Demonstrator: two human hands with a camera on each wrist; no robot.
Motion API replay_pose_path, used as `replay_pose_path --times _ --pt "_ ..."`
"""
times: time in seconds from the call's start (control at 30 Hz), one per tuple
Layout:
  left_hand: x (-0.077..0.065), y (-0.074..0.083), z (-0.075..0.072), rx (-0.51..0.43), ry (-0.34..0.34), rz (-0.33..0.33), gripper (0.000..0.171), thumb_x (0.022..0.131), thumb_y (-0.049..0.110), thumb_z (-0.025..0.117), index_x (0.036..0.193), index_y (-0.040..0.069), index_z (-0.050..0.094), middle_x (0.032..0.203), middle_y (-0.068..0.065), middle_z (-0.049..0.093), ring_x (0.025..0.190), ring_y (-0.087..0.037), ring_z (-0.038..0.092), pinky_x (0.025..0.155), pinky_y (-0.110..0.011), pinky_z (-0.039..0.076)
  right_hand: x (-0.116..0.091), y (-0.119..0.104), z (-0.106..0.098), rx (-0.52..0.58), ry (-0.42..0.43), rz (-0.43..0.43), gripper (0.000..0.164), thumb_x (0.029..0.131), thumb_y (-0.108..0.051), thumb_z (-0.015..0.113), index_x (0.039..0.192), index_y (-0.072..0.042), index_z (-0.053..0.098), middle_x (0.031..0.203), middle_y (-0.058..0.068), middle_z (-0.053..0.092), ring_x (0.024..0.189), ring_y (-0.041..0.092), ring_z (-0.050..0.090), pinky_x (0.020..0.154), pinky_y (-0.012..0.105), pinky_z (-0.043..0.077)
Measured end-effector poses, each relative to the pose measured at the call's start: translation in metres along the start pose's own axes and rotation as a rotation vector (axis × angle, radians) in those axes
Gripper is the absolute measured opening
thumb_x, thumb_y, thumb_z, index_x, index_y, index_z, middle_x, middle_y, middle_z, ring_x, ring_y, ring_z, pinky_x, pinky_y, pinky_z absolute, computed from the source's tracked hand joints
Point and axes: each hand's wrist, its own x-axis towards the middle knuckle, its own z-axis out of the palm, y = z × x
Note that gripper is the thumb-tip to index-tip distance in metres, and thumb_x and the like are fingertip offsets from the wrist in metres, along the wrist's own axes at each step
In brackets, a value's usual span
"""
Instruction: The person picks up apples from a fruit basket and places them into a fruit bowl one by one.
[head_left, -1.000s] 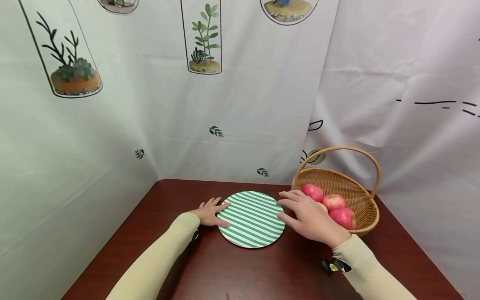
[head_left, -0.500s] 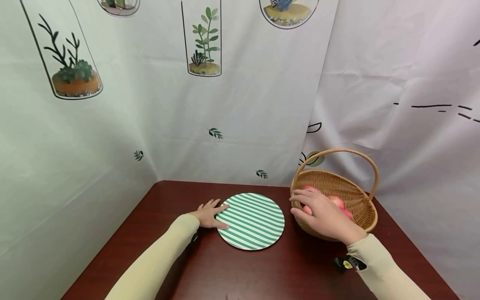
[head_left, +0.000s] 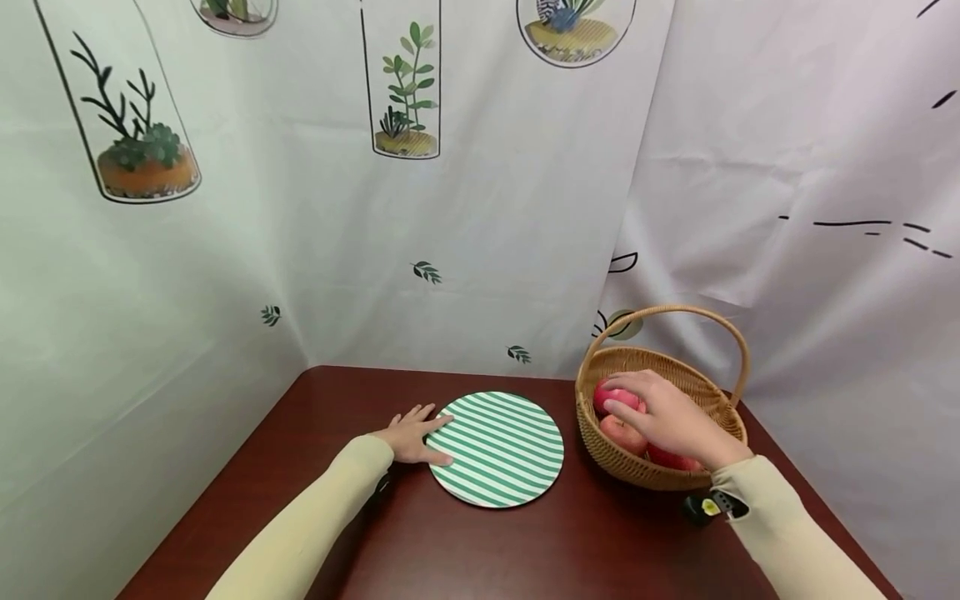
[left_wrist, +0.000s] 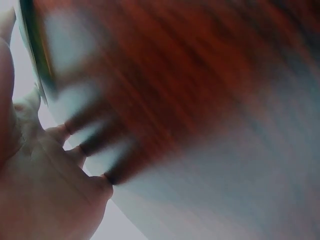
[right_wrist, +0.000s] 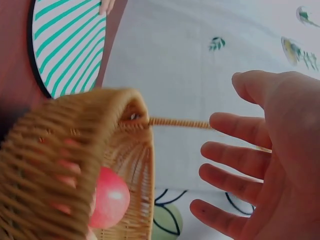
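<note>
A round mat with green and white stripes [head_left: 502, 454] lies on the table. My left hand [head_left: 408, 437] rests at its left side, fingers spread, with the thumb and index finger over the rim. In the left wrist view the left hand [left_wrist: 50, 175] has its fingertips down on the dark red surface. My right hand [head_left: 671, 417] is above the wicker basket [head_left: 637, 471], over several red apples [head_left: 622, 433]. The right wrist view shows the right hand [right_wrist: 270, 155] with fingers apart and nothing between them; one apple [right_wrist: 111, 197] shows inside the basket.
The basket's arched handle [head_left: 678, 310] rises behind the right hand. A printed cloth [head_left: 480, 233] hangs behind the dark red table [head_left: 450, 550] and along both sides. The table's left edge slants toward the viewer.
My right hand has moved right, from between the mat and basket to above the apples. The left hand stays at the mat's edge. The head view has tilted slightly.
</note>
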Motion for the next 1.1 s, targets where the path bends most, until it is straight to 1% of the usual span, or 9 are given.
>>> replay_pose_path --times 0.27,0.37,0.47,0.6,0.7,0.77,0.87,0.97,1.1 --pt "0.009 -0.001 -0.001 0.016 0.019 -0.011 0.091 0.086 0.067 0.067 0.160 0.031 0.029 0.169 -0.014 0.010 0.156 -0.040 0.005 0.120 -0.065 0.007 0.010 0.027 -0.013 -0.019 0.018 -0.021 0.027 0.098 -0.025 0.068 0.120 -0.010 0.072 0.116 0.008 0.073 0.112 0.031 0.066 0.096 0.054 0.050" --pt "0.010 -0.003 -0.003 0.013 0.019 -0.003 0.092 0.085 0.068 0.068 0.160 0.030 0.030 0.169 -0.015 0.010 0.156 -0.041 0.005 0.120 -0.066 0.007 0.014 0.036 -0.016 -0.017 0.004 0.000 0.029 0.099 -0.028 0.067 0.120 -0.008 0.071 0.116 0.010 0.073 0.112 0.033 0.066 0.096 0.054 0.050" --pt "0.011 -0.005 -0.004 0.031 0.013 -0.007 0.093 0.085 0.069 0.066 0.161 0.030 0.028 0.169 -0.014 0.010 0.156 -0.040 0.005 0.120 -0.066 0.007 0.018 0.042 -0.019 -0.007 -0.019 0.049 0.034 0.100 -0.035 0.064 0.123 -0.010 0.070 0.121 0.011 0.071 0.117 0.035 0.064 0.098 0.056 0.048" --pt "0.010 -0.006 -0.002 0.032 0.014 -0.009 0.093 0.085 0.069 0.067 0.161 0.029 0.029 0.169 -0.015 0.010 0.156 -0.041 0.006 0.120 -0.066 0.008 0.024 0.047 -0.023 0.039 -0.038 0.102 0.036 0.101 -0.037 0.062 0.126 -0.012 0.069 0.125 0.012 0.070 0.121 0.035 0.061 0.099 0.057 0.047" --pt "0.008 -0.005 -0.001 0.011 0.009 -0.003 0.091 0.086 0.066 0.068 0.160 0.028 0.030 0.169 -0.017 0.011 0.155 -0.042 0.007 0.119 -0.068 0.009 0.028 0.051 -0.024 0.078 -0.041 0.119 0.035 0.102 -0.035 0.062 0.127 -0.012 0.069 0.123 0.011 0.071 0.119 0.034 0.063 0.098 0.055 0.048" --pt "0.007 -0.004 0.000 0.012 0.004 -0.007 0.090 0.087 0.065 0.068 0.160 0.029 0.030 0.169 -0.016 0.011 0.155 -0.042 0.006 0.119 -0.067 0.008 0.031 0.055 -0.024 0.088 -0.037 0.124 0.036 0.102 -0.036 0.061 0.127 -0.011 0.069 0.120 0.010 0.072 0.117 0.033 0.064 0.098 0.054 0.048" --pt "0.006 -0.003 -0.001 0.018 0.018 -0.011 0.089 0.087 0.063 0.068 0.160 0.028 0.030 0.169 -0.017 0.012 0.155 -0.042 0.007 0.119 -0.067 0.009 0.036 0.061 -0.023 0.102 -0.035 0.138 0.041 0.102 -0.039 0.059 0.128 -0.009 0.068 0.118 0.010 0.073 0.116 0.032 0.064 0.098 0.053 0.048" --pt "0.005 -0.002 -0.002 0.027 0.023 -0.017 0.089 0.088 0.063 0.068 0.160 0.028 0.030 0.169 -0.017 0.012 0.155 -0.041 0.008 0.119 -0.067 0.009 0.038 0.069 -0.022 0.124 -0.045 0.154 0.045 0.103 -0.042 0.057 0.130 -0.008 0.067 0.121 0.012 0.071 0.119 0.035 0.062 0.099 0.055 0.047" --pt "0.004 0.000 -0.001 0.018 0.001 -0.013 0.089 0.088 0.062 0.069 0.160 0.026 0.030 0.168 -0.018 0.012 0.155 -0.043 0.007 0.119 -0.067 0.009 0.039 0.079 -0.018 0.173 -0.074 0.199 0.048 0.102 -0.045 0.057 0.133 -0.009 0.065 0.128 0.013 0.069 0.125 0.036 0.058 0.103 0.056 0.044"
